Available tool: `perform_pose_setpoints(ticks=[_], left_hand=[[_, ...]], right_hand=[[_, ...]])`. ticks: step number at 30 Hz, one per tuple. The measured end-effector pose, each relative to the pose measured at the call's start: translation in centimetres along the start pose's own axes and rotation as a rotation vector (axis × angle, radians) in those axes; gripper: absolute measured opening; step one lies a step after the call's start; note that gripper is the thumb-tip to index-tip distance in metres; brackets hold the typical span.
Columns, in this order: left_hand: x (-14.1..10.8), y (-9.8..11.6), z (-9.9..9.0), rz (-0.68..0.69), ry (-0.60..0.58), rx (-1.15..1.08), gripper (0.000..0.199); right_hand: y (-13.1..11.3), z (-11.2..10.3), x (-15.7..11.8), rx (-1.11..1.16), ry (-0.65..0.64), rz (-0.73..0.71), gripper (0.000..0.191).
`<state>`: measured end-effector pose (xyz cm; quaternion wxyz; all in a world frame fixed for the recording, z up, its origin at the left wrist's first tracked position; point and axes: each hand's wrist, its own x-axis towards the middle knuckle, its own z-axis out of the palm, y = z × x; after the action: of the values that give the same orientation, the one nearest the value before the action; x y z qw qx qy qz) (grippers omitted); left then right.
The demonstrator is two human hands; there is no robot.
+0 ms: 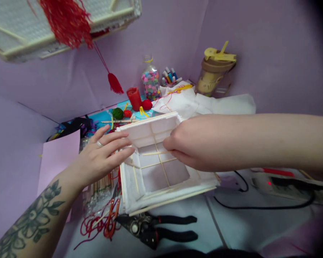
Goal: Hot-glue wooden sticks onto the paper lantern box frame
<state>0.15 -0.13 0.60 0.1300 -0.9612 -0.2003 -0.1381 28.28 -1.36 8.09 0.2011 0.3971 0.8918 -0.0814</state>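
Note:
A white paper-covered box frame [136,206] of thin wooden sticks stands tilted in front of me, its open side toward me. Crossed sticks [165,173] run over its inner panel. My left hand [104,150] lies along the frame's left edge, fingers stretched and spread. My right hand [181,143] reaches into the box from the right with its fingers pinched together. Out of that pinch, to the left, extends a short thin wooden stick [153,154], lying close over the lattice. The right fingertips are partly hidden.
Black-handled pruning shears [156,229], orange scissors [111,218] and red cord [90,229] lie in front. Behind stand a red candle-like cylinder [134,99], a jar of colourful balls [150,82] and markers [171,76]. A red tassel [115,83] hangs above. A power strip [274,184] lies right.

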Motion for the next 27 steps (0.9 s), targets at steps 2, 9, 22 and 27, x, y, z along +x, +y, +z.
perform_pose_setpoints(ticks=[2,9,22,27], left_hand=[[-0.1,0.0,0.1,0.003,-0.002,0.001,0.040],[-0.1,-0.1,0.1,-0.007,-0.015,-0.001,0.044],[-0.8,1.6,-0.7,-0.521,0.150,-0.195,0.040],[-0.5,4.3,-0.2,-1.084,0.100,-0.714,0.011]], right_hand=[[0.1,0.1,0.0,0.002,0.023,-0.011,0.010],[-0.2,-0.1,-0.5,-0.012,-0.001,-0.001,0.008],[2.3,0.3,-3.1,0.276,0.222,-0.009,0.028],[3.0,2.0,-4.5,0.493,0.433,0.243,0.033]])
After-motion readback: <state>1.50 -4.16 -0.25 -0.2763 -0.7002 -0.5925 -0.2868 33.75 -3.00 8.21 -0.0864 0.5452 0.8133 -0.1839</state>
